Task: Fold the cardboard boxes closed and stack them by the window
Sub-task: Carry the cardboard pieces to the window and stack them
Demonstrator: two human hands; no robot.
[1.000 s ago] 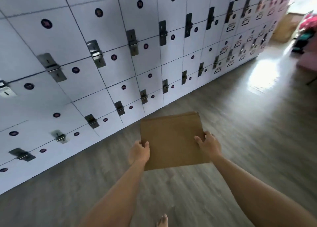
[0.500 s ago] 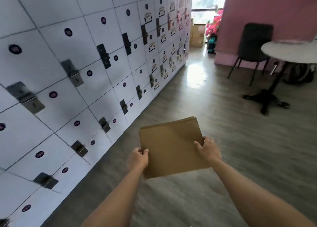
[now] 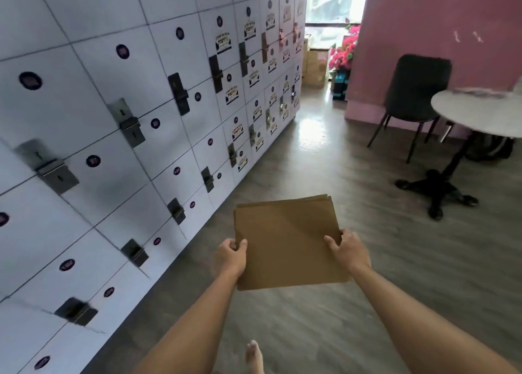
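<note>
While both hands grip cardboard stack [image 3: 288, 241] edges, open floor [image 3: 353, 176] ahead

White lockers [image 3: 135, 136] on left, black chair [image 3: 415, 91], round table [image 3: 480, 113], pink wall [image 3: 440, 20], pink flowers [image 3: 343, 53]

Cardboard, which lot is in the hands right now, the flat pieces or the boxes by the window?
The flat cardboard pieces: left hand and right hand grip their sides. The boxes stand far off by the window.

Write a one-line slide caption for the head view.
Both hands, left hand and right hand, hold flat cardboard beside lockers, facing the window.
</note>
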